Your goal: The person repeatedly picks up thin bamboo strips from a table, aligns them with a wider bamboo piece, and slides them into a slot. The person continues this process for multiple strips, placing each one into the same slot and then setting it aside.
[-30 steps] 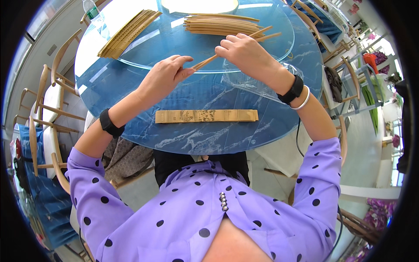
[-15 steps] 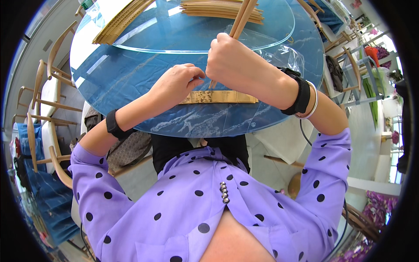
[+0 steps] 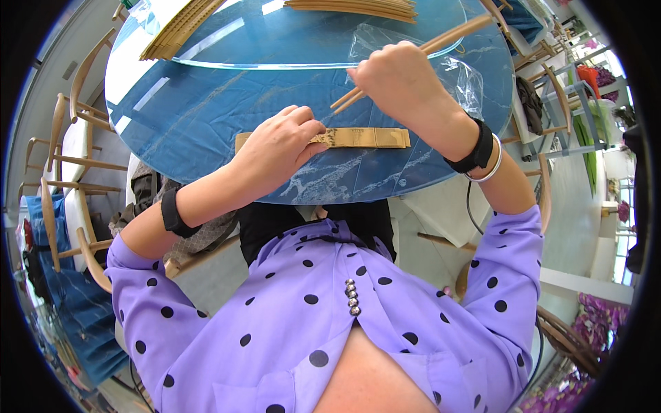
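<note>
I'm seeing the left hand (image 3: 275, 148) resting on the left part of a flat tan paper sleeve (image 3: 365, 138) lying on the round blue marble-patterned table (image 3: 206, 117), near its front edge. Fingers are curled and pinching the sleeve's top layer around its middle; it's looking like they are pressing it down too, but I cannot tell how firm the grip is.

The right hand (image 3: 403, 82) is hovering above and just right of the sleeve, fingers closed in a loose fist around a pair of wooden chopsticks (image 3: 447, 41). The chopsticks are running diagonally: tips are pointing down-left toward the sleeve's middle, near the left fingertips, and the thick ends are sticking out up-right past the knuckles. Tips are looking just apart from the sleeve; contact is too fine to call.

A crumpled clear plastic bag (image 3: 458, 72) is lying under and behind the right hand. A round glass turntable (image 3: 275, 41) is sitting on the table's far half, carrying a bundle of chopsticks (image 3: 358, 7) at the top and a stack of tan sleeves (image 3: 175, 34) at upper left.

Black bands are sitting on both wrists, plus a silver bangle (image 3: 492, 168) on the right. Wooden chairs (image 3: 62, 138) are standing to the left of the table.
</note>
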Demonstrator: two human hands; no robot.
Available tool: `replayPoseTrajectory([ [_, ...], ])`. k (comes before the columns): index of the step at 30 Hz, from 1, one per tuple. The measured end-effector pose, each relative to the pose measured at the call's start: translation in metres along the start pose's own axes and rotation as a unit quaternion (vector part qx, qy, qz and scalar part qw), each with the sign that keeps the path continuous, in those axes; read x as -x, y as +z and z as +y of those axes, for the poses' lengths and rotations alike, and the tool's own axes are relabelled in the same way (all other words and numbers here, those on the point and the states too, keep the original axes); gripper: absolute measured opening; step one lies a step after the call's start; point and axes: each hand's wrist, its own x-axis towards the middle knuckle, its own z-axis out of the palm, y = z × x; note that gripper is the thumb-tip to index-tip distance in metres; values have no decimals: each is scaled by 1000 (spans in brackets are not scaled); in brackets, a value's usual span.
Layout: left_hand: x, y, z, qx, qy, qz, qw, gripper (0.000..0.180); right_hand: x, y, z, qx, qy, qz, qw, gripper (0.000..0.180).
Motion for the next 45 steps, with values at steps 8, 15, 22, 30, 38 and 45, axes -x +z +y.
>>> replayPoseTrajectory([
  [8,-52,38,16,-92,83,-39,992,41,99,-15,-10,-340,462,-100,813,66],
  [15,-67,53,13,-111,107,-77,985,35,136,-15,-45,-531,524,-63,663,31],
  [22,-59,43,13,-89,139,18,986,32,129,-17,-40,-632,475,-97,605,28],
  [30,-42,23,25,-39,122,18,992,55,125,-6,-44,-800,392,-66,450,25],
  [38,-10,16,37,99,104,-49,988,53,108,-44,-51,-858,351,-132,350,24],
  [45,-9,6,34,73,123,-48,989,48,104,-41,-53,-895,301,-120,305,23],
])
